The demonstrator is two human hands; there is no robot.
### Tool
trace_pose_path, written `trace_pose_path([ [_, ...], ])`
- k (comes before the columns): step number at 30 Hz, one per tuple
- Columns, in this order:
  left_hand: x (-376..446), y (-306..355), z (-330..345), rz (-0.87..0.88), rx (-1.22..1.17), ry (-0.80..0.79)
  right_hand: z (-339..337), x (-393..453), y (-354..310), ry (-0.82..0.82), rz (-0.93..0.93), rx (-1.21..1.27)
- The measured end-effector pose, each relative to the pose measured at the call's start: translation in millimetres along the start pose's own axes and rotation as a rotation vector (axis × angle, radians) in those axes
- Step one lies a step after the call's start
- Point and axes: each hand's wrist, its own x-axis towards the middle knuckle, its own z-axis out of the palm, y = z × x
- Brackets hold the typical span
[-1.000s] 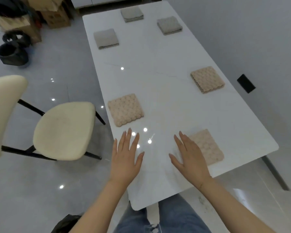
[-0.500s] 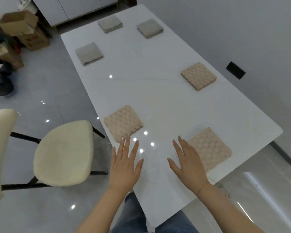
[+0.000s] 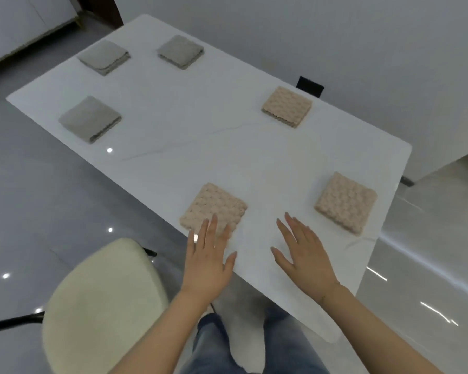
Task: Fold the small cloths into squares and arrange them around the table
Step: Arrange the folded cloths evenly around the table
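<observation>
Task status: six folded cloths placed; arrangement appears complete.
Three beige cloths (image 3: 214,207), three grey cloths (image 3: 90,119) ring the table (image 3: 200,147); left hand (image 3: 208,261), right hand (image 3: 305,256) flat, fingers spread, holding nothing.

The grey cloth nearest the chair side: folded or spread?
Folded. The grey cloth lies as a compact square, with stacked layer edges showing along its near side.
</observation>
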Motion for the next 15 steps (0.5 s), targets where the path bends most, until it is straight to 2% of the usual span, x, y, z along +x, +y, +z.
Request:
trace_pose_path([
  [7,6.9,-29.2,-22.7,0.02,-0.035,-0.043,12.9,0.9,-37.3,0.002,0.075,0.041],
  [15,45.6,-38.7,-51.2,0.017,0.062,-0.071,18.4,39.4,-32.1,-0.009,0.11,0.131],
])
